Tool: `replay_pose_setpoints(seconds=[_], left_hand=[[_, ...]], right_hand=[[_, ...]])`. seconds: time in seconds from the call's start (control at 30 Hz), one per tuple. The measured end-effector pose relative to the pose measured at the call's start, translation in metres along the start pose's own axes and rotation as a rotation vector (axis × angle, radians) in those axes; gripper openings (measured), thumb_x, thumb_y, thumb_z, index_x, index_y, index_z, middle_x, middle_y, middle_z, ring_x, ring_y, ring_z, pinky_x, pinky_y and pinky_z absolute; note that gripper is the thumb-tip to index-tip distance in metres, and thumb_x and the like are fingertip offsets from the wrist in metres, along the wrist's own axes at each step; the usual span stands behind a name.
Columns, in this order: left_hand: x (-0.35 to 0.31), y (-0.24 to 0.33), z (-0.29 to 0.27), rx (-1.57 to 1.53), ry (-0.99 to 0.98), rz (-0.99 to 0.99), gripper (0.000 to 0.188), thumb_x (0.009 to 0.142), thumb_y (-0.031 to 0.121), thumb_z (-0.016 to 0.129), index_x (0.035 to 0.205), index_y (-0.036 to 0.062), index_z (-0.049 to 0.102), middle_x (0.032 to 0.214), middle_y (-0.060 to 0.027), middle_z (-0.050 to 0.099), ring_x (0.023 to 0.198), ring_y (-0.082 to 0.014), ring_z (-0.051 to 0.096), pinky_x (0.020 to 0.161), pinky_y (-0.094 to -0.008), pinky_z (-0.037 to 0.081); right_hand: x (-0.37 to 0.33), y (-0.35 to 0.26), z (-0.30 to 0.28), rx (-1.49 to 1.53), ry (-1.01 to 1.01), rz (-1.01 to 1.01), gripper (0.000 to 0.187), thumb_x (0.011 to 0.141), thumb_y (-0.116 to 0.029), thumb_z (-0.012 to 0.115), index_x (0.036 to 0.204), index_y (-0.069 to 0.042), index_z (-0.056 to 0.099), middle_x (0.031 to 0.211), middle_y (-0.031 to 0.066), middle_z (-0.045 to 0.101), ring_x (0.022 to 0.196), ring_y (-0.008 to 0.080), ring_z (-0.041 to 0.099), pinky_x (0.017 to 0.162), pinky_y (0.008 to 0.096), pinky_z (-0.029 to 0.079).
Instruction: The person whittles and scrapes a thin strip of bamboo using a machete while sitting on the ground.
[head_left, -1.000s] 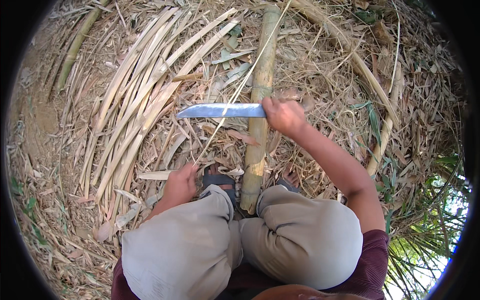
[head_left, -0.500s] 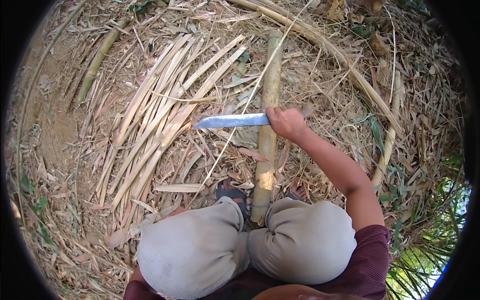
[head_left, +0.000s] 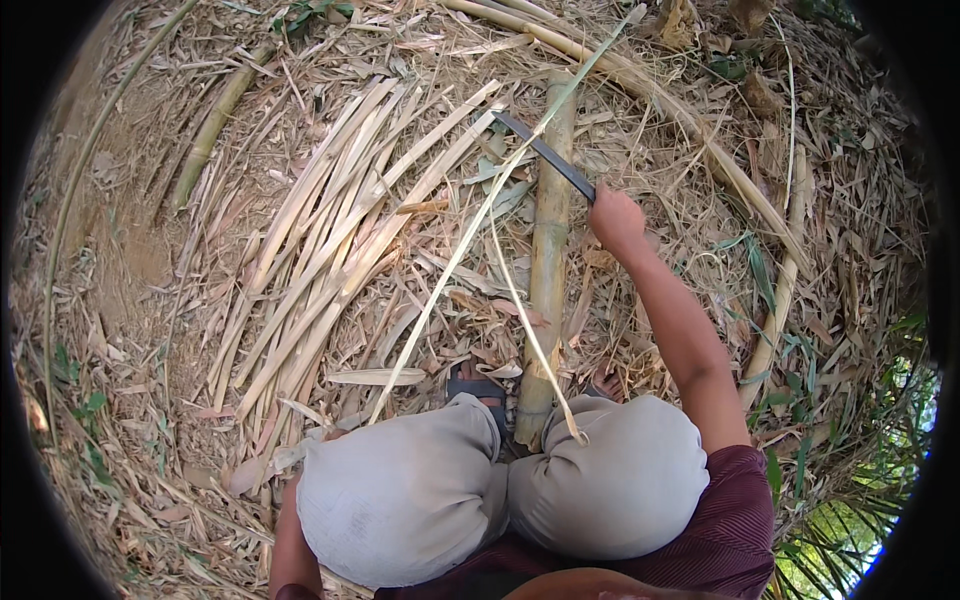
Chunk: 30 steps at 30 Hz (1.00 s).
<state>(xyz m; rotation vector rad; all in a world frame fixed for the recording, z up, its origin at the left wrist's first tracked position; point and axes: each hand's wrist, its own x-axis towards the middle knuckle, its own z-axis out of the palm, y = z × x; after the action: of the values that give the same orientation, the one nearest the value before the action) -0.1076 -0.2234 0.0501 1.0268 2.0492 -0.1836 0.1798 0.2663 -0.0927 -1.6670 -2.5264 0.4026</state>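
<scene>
My right hand is closed round the handle of a machete. Its dark blade angles up and to the left, crossing a long thin bamboo strip. That strip slants from beside my left knee to the far right, green toward its far end. A pale sliver runs from the strip down to my right knee, its end curled. My left forearm passes beside the left knee; that hand is almost wholly hidden there, near the strip's lower end. Between my feet lies a bamboo pole, beneath the strip and blade.
A pile of split bamboo strips lies to the left. A green bamboo piece is farther left. Long bamboo stalks curve across the far right. Dry leaves and shavings cover the ground round my sandalled feet.
My right hand has moved away and slightly right, and the machete has turned from level to pointing up-left. The pale sliver now hangs toward my right knee. The strip's green far part now shows.
</scene>
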Motion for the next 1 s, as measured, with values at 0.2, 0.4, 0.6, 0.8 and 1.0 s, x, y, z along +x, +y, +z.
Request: replay_pose_setpoints(seconds=[0.2, 0.4, 0.6, 0.8, 1.0], left_hand=[[0.090, 0.116, -0.097, -0.294, 0.363, 0.292, 0.048, 0.100, 0.038, 0.052, 0.120, -0.0048, 0.052, 0.115, -0.0210, 0.059, 0.108, -0.0306, 0.058, 0.095, -0.0387, 0.044], [0.188, 0.191, -0.025, -1.025, -0.137, 0.063, 0.047, 0.101, 0.050, 0.043, 0.094, 0.0055, 0.056, 0.069, -0.0039, 0.053, 0.055, -0.0127, 0.048, 0.051, -0.0262, 0.041], [0.180, 0.204, -0.006, -1.203, -0.192, 0.020, 0.040, 0.103, 0.046, 0.043, 0.079, 0.0140, 0.044, 0.058, 0.0075, 0.034, 0.040, -0.0029, 0.023, 0.036, -0.0210, 0.016], [0.180, 0.190, -0.003, -1.413, -0.392, 0.009, 0.031, 0.101, 0.035, 0.048, 0.079, 0.0136, 0.046, 0.056, 0.0069, 0.035, 0.038, -0.0040, 0.025, 0.034, -0.0222, 0.016], [0.170, 0.169, 0.004, -1.465, -0.530, -0.112, 0.033, 0.102, 0.035, 0.050, 0.077, 0.0138, 0.045, 0.056, 0.0074, 0.033, 0.039, -0.0036, 0.023, 0.034, -0.0221, 0.015]], right_hand=[[-0.032, 0.013, 0.024, 0.017, 0.020, 0.031, 0.016, 0.087, -0.017, 0.053, 0.093, -0.002, 0.055, 0.077, 0.0236, 0.067, 0.071, 0.0409, 0.068, 0.065, 0.0514, 0.054], [-0.059, -0.006, 0.029, 0.064, -0.017, 0.069, 0.019, 0.087, -0.020, 0.058, 0.094, -0.003, 0.056, 0.077, 0.0249, 0.066, 0.077, 0.0410, 0.068, 0.068, 0.0512, 0.054], [-0.079, -0.028, 0.021, 0.195, -0.104, 0.123, 0.020, 0.090, -0.022, 0.056, 0.095, -0.003, 0.054, 0.077, 0.0231, 0.067, 0.075, 0.0402, 0.068, 0.066, 0.0497, 0.055], [-0.105, -0.052, 0.027, 0.095, -0.009, -0.458, 0.013, 0.088, -0.018, 0.056, 0.088, -0.006, 0.052, 0.069, 0.0135, 0.065, 0.062, 0.0305, 0.067, 0.057, 0.0464, 0.055], [-0.023, 0.014, 0.014, -0.112, -0.119, -0.045, 0.016, 0.095, -0.019, 0.047, 0.090, -0.005, 0.054, 0.076, 0.0154, 0.067, 0.068, 0.0283, 0.069, 0.061, 0.0438, 0.057]])
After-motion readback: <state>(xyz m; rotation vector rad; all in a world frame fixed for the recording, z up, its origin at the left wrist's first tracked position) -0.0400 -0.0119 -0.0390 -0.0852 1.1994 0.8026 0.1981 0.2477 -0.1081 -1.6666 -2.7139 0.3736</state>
